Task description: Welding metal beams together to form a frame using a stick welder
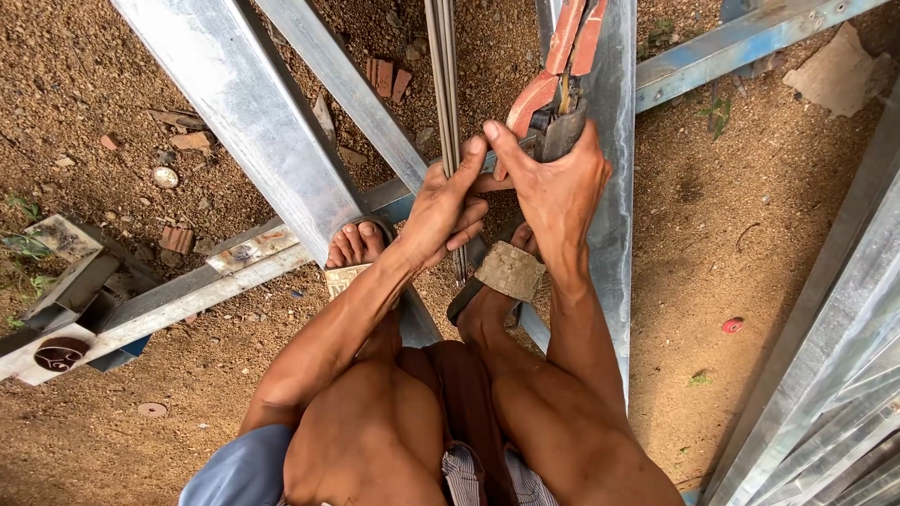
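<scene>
**Two hands on rods and red-handled cutter above bare earth**

While the person squats over crossed metal rails, both hands meet near the middle of the view, a little toward 12 o'clock. The left hand [448, 208] wraps a bundle of thin steel rods [443, 66], its grip closed around them with the thumb lying up along the rods and the fingers curled behind. These rods run straight up toward 12 o'clock and out of view, and their lower ends show just below the hand, between the feet.

At 3 o'clock of that hand, touching it, the right hand [555, 183] covers the dark head of a cutting tool [553, 89]; its grip is closed on the tool, thumb pointing toward the rods. Red handles of the tool rise toward 12 o'clock and leave the frame. Whether the tool's blades hold a rod I cannot tell, since the fingers hide them.

Below the hands, toward 6 o'clock, two feet in sandals with woven straps [509, 270] rest on a galvanised steel rail [234, 267] that crosses from 9 o'clock toward the centre. A wide steel channel [253, 122] slants from 11 o'clock down to the feet, and another rail [614, 244] runs beneath the right forearm. More steel sections [834, 375] are stacked at 4 o'clock. Reddish dirt ground [731, 244] with small brick chips [384, 80] lies under everything.
</scene>
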